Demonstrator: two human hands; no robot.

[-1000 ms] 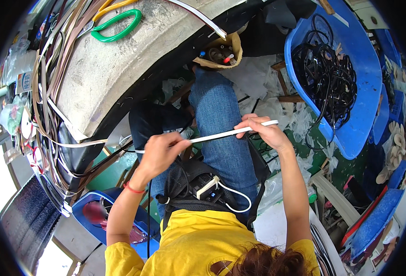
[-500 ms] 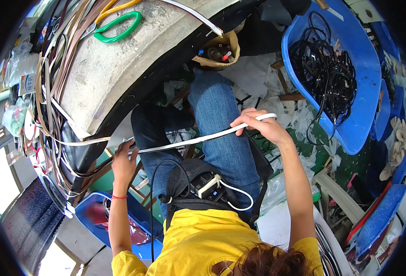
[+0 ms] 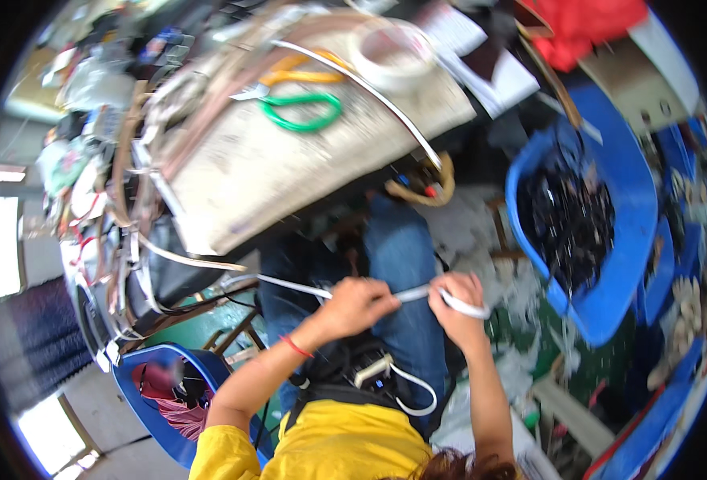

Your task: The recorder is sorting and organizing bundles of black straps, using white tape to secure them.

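A long narrow white strip [image 3: 297,289] runs across above my lap, coming from the bundle at the table's left edge. My left hand [image 3: 355,307] is closed on it in front of my knees. Close by on the right, my right hand [image 3: 459,310] grips the same strip, whose end curls back around the fingers. Only a short piece shows between the hands. On the table top [image 3: 249,184] lie scissors [image 3: 301,112] with one green and one yellow handle, beside a second white strip [image 3: 369,92] that hangs over the edge.
A wide roll of tape [image 3: 392,54] sits on the table. Bundled strips [image 3: 141,136] crowd its left side. At right stands a blue tub [image 3: 629,216] holding black cords [image 3: 569,216]. A blue bin [image 3: 149,412] with pinkish material is at lower left. Under the table edge is a brown bag [image 3: 441,188].
My left hand has slid rightward, close to my right hand, which has come lower and slightly left. The view has shifted, showing more of the table and the tape roll.
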